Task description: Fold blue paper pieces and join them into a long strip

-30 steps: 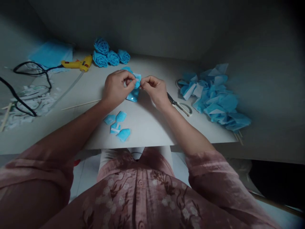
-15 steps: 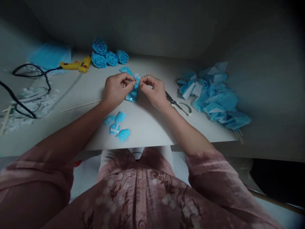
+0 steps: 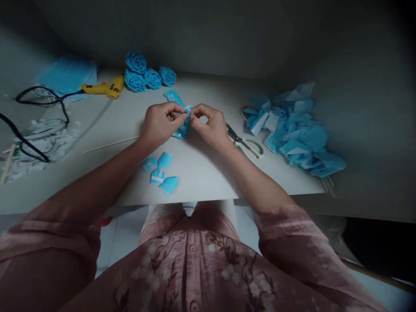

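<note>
Head cam, worn on person's head | faces forward, down | close over left hand [image 3: 162, 123] and right hand [image 3: 211, 125], both near mid-frame | bench [image 3: 201, 173] across middle, wearer's shirt [image 3: 208, 268] filling bottom, dark wall [image 3: 195, 34] at top

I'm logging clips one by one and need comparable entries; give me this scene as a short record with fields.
Left hand: pinching the small blue piece
Right hand: fingertips pinching the same piece
Far side of table: four blue fabric-like roses, yellow glue gun
Near edge: four loose blue cutouts
Left: thin wooden stick, partly behind left arm
Right: scissors, ruffled blue bundle
Unclear: the piece's exact shape
</note>
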`<control>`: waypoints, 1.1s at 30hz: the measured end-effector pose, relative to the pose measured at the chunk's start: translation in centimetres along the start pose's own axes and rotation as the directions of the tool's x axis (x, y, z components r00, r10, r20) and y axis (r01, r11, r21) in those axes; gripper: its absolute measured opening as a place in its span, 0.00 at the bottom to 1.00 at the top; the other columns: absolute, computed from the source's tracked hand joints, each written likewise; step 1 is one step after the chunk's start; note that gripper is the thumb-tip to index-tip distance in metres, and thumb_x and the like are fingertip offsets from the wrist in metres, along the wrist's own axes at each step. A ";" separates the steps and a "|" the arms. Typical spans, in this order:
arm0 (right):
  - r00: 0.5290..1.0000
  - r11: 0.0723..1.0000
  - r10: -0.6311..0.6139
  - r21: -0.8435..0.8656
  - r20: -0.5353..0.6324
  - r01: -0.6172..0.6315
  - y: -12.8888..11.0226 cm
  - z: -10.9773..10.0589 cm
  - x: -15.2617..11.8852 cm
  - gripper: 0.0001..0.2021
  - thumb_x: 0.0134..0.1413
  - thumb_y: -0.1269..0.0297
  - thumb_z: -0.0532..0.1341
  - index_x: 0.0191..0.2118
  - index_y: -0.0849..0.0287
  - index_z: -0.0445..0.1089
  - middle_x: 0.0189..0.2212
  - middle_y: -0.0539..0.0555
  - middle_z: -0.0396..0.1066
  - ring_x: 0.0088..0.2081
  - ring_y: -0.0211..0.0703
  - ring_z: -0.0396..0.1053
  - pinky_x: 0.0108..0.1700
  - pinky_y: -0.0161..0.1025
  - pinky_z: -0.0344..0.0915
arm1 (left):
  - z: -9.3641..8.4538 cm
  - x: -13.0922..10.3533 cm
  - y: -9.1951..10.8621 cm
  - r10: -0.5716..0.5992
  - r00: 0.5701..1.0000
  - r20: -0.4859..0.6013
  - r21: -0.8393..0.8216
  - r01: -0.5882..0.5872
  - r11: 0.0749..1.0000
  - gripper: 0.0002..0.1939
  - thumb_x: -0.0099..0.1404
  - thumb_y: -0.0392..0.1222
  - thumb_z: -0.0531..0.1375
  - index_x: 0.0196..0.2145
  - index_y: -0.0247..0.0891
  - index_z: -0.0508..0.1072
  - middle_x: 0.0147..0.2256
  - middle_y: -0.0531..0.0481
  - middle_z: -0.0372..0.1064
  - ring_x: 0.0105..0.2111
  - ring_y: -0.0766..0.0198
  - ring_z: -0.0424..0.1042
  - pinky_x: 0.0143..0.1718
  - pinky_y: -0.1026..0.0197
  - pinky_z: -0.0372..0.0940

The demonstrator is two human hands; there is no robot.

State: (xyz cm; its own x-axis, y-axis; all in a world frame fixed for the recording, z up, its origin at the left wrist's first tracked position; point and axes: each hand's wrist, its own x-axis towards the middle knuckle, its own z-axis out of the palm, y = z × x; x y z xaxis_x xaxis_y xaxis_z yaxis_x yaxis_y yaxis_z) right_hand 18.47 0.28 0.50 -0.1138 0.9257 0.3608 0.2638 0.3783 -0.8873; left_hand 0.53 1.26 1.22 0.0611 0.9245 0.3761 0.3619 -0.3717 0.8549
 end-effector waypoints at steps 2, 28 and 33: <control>1.000 1.000 -0.010 -0.017 0.013 0.010 0.0 0.0 0.0 0.06 0.60 0.65 0.72 0.33 0.54 0.77 0.32 0.49 0.77 0.43 0.46 0.73 0.50 0.41 0.69 | 0.0 0.0 0.1 -0.028 0.999 0.018 -0.016 0.028 0.999 0.03 0.60 0.35 0.69 0.29 0.41 0.79 0.23 0.56 0.68 0.26 0.65 0.61 0.31 0.56 0.55; 0.982 0.958 -0.177 -0.217 0.059 0.186 1.5 -0.4 0.2 0.08 0.67 0.59 0.65 0.36 0.56 0.76 0.34 0.51 0.78 0.39 0.43 0.73 0.47 0.41 0.69 | -0.4 0.4 0.0 -0.056 0.993 0.107 -0.052 0.062 0.997 0.05 0.61 0.32 0.66 0.29 0.39 0.80 0.25 0.54 0.72 0.28 0.65 0.66 0.31 0.60 0.59; 0.983 0.965 -0.173 -0.192 0.059 0.181 1.7 -0.5 0.3 0.10 0.66 0.56 0.66 0.36 0.55 0.76 0.33 0.51 0.77 0.39 0.44 0.73 0.48 0.42 0.70 | -0.4 0.3 1.0 -0.091 0.988 0.122 -0.034 0.095 0.995 0.06 0.61 0.31 0.67 0.28 0.38 0.79 0.24 0.55 0.70 0.27 0.66 0.65 0.31 0.60 0.58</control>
State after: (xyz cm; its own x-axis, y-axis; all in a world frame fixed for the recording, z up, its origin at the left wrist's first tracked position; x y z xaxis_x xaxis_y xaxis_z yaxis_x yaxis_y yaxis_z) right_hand 19.36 1.21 -0.75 -0.2138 0.8443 0.4914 0.4177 0.5338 -0.7353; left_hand 0.58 1.08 2.35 0.1415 0.9577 0.2506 0.3346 -0.2845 0.8984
